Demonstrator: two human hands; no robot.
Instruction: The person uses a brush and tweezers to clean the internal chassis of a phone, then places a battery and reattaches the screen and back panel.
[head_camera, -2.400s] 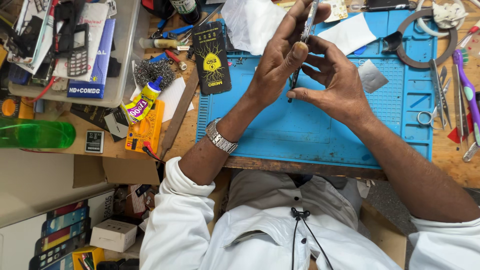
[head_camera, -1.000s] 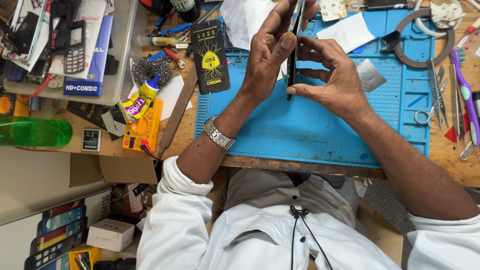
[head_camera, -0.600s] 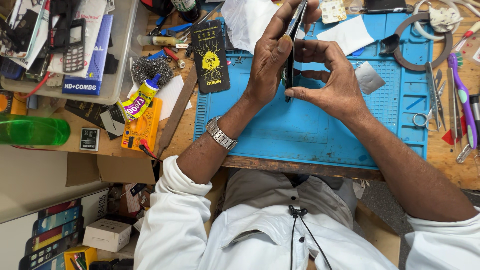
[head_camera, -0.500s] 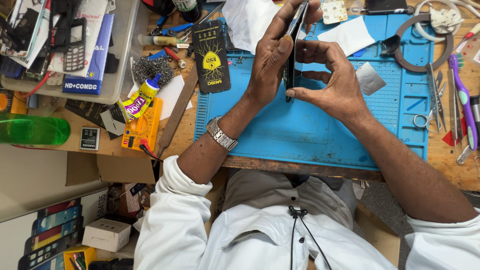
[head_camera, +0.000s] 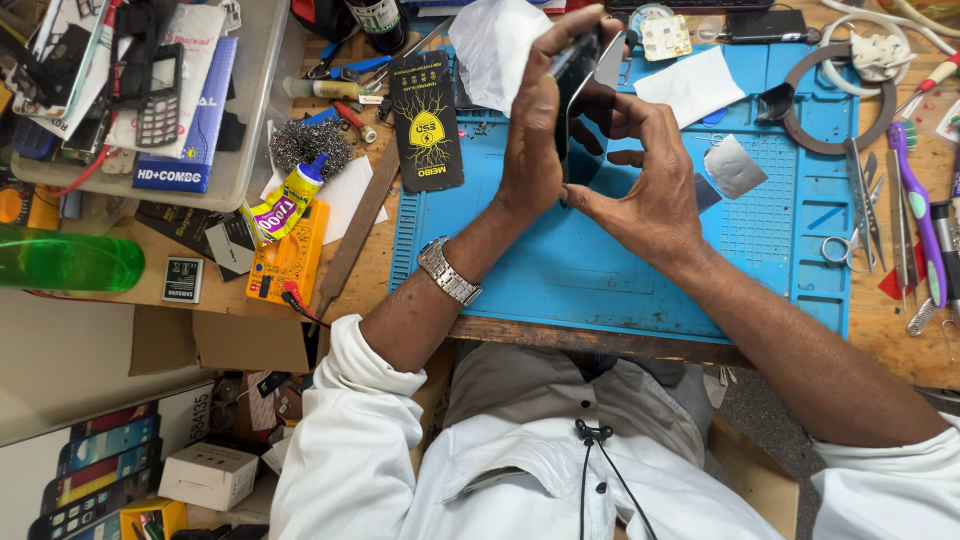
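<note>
Hands raised together above blue silicone repair mat (head_camera: 560, 270), at twelve o'clock of view centre. Slim dark smartphone (head_camera: 575, 95) held edge-on between them, clear of the mat surface. Left hand (head_camera: 535, 130) wrapped round the phone's near side, fingers clenched on its edge and back; steel wristwatch (head_camera: 449, 271) on that wrist. Right hand (head_camera: 650, 190) grasping from three o'clock, thumb pressed low on the phone's edge, fingers curled behind. Compared with 2.4 seconds ago: thin tool formerly pinched upright between the fingers no longer distinguishable; phone turned further onto its edge and lifted slightly toward twelve o'clock. Judged to mean a change from probing to gripping and inspecting the handset edge. Black anti-static packet (head_camera: 427, 120) lying at ten o'clock of the hands, on the mat's left border. Yellow glue tube (head_camera: 285, 195) further out at nine o'clock. Tweezers and scissors (head_camera: 860, 210) at three o'clock, untouched.
</note>
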